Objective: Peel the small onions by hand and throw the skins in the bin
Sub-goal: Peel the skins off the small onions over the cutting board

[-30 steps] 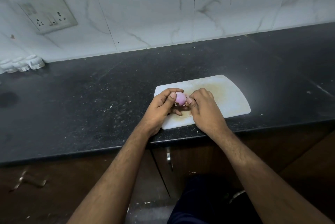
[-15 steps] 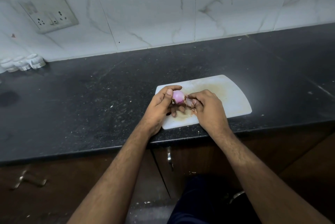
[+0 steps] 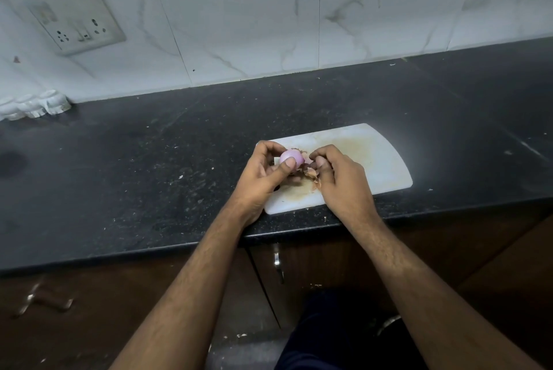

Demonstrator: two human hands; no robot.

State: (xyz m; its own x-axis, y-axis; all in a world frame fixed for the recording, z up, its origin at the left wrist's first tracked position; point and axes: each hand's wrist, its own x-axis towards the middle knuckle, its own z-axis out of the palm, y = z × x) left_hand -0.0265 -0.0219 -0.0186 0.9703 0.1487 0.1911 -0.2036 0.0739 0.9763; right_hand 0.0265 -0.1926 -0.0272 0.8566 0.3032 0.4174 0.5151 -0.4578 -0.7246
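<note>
From the head view, we see both hands meeting over a white cutting board (image 3: 374, 157) that lies right of centre in the frame, near the front edge of a dark speckled counter (image 3: 119, 166). The left hand (image 3: 263, 178) grips a small pinkish-purple onion (image 3: 291, 157): the thumb presses on its near side and the curled fingers (image 3: 269, 148) wrap round behind it, holding it just above the board's left part. The onion's visible surface is smooth and bare of dry skin. The right hand (image 3: 341, 181) sits just right of the onion, its fingers curled and pinching at brown, papery skins (image 3: 311, 172) that hang between the two hands; we cannot tell whether they are still joined to the onion. The board shows a yellowish-brown stain across its middle.

In the upper left of the frame a switch-and-socket plate (image 3: 74, 19) is set into the white marbled wall tiles (image 3: 239, 25). At the left edge, where the wall meets the counter, stands a row of small white ridged objects (image 3: 36, 106). Below the counter's front edge we see dark wooden cabinet doors with a metal handle (image 3: 278, 262).
</note>
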